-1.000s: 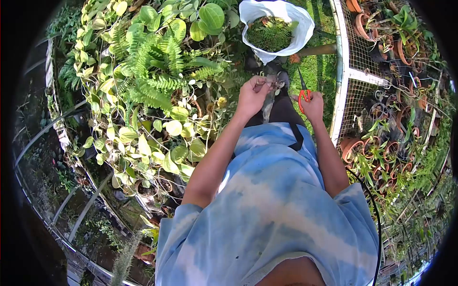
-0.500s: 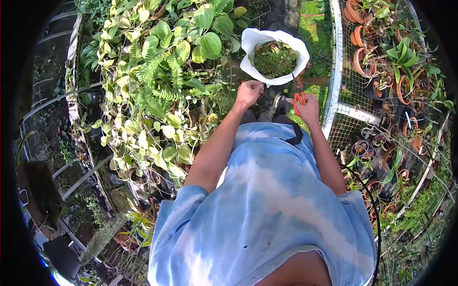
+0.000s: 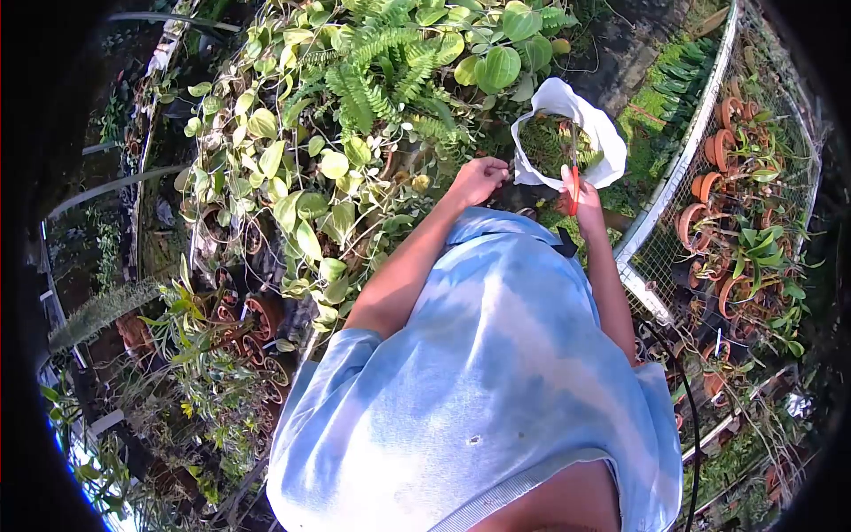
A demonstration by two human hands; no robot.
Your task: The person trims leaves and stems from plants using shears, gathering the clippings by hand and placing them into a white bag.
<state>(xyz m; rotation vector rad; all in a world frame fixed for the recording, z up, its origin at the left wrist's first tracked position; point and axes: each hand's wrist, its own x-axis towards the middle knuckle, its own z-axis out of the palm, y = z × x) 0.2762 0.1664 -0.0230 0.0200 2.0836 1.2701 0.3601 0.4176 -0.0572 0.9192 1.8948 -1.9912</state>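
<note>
My right hand [image 3: 585,202] grips a pair of red-handled scissors [image 3: 574,186], with the blades pointing away from me over the mouth of a white bag [image 3: 606,149]. The bag stands open, with green cuttings [image 3: 542,144] inside. Beside the bag's near left edge is my left hand [image 3: 479,181], its fingers curled together. Its fingertips come close to the bag rim, and what they hold, if anything, I cannot make out.
Leafy vines [image 3: 310,208] and a fern [image 3: 381,84] fill the left side. On the right, a white-framed mesh bench [image 3: 660,266] carries several potted plants, including a terracotta pot [image 3: 691,226]. A dark cable [image 3: 696,426] hangs beside my right side.
The view has turned, so the bag and plants appear shifted right. The scissors have moved from the bag's near right edge to over its mouth. My left hand stays near the rim.
</note>
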